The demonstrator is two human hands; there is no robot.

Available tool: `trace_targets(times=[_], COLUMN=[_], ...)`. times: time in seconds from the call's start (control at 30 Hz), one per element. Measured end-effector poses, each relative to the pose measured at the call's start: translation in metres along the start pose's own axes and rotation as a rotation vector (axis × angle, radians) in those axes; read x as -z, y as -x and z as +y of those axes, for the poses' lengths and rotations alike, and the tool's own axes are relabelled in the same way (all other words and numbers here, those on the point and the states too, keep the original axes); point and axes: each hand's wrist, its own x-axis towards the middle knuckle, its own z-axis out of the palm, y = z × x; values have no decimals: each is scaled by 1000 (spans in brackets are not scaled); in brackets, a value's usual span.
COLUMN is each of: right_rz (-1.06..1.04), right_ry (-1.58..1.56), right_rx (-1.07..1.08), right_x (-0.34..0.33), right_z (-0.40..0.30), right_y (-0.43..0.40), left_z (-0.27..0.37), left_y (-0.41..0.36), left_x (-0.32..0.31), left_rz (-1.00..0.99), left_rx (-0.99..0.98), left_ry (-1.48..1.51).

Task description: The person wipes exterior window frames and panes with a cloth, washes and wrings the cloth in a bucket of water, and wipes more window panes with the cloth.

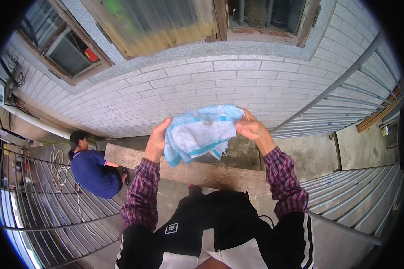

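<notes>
A light blue and white terry towel hangs in loose folds between my two hands, above a long wooden plank. My left hand grips its left edge, thumb on the near side. At the upper right corner my right hand pinches the cloth between thumb and fingers. The towel's lower edge is frayed, with darker teal bands, and a greyish smudge shows near its middle. Some of my fingers are hidden behind the cloth.
A white brick wall with wooden-framed windows rises ahead. Metal railings stand to the right, more railings to the left. A person in a blue shirt sits low at the left, near a coiled hose.
</notes>
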Motion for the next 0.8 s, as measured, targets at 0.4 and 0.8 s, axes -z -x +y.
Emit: trace_targets(times=[0.4, 0.8], right_rz=[429, 522], right_ry=[-371, 87], right_rx=[143, 226], right_x=[-29, -72], right_z=[2, 12], right_y=[0, -10], left_z=[-56, -115], left_y=[-36, -32], left_x=[-53, -78], left_rz=[289, 217], left_rx=[33, -369], left_ry=[144, -510])
